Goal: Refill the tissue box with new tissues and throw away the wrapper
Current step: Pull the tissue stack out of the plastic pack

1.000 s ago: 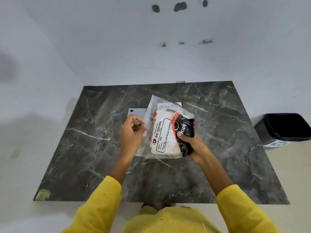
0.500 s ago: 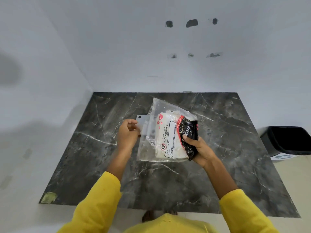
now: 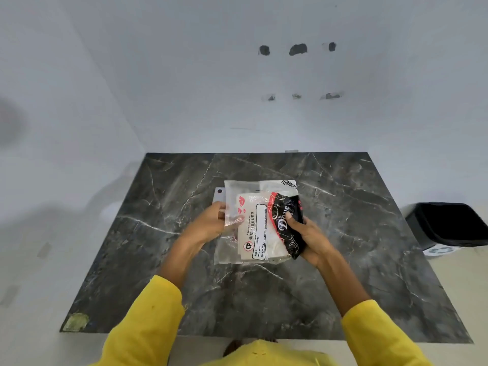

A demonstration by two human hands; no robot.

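Observation:
A pack of tissues (image 3: 260, 228) in a clear plastic wrapper, printed white, red and black, is held above the middle of the dark marble table (image 3: 343, 233). My right hand (image 3: 307, 236) grips the pack's black right side. My left hand (image 3: 211, 225) pinches the loose clear flap of the wrapper (image 3: 231, 207) at its left edge. Behind the pack lies a flat grey tissue box (image 3: 219, 194), mostly hidden; only its left corner shows.
A black waste bin (image 3: 449, 225) stands on the floor to the right of the table. White walls close in behind and to the left. A greenish patch (image 3: 76, 322) marks the table's near left corner.
The pack has turned more upright and square to me. My left hand moved right, closer onto the wrapper's flap. The camera tilted up.

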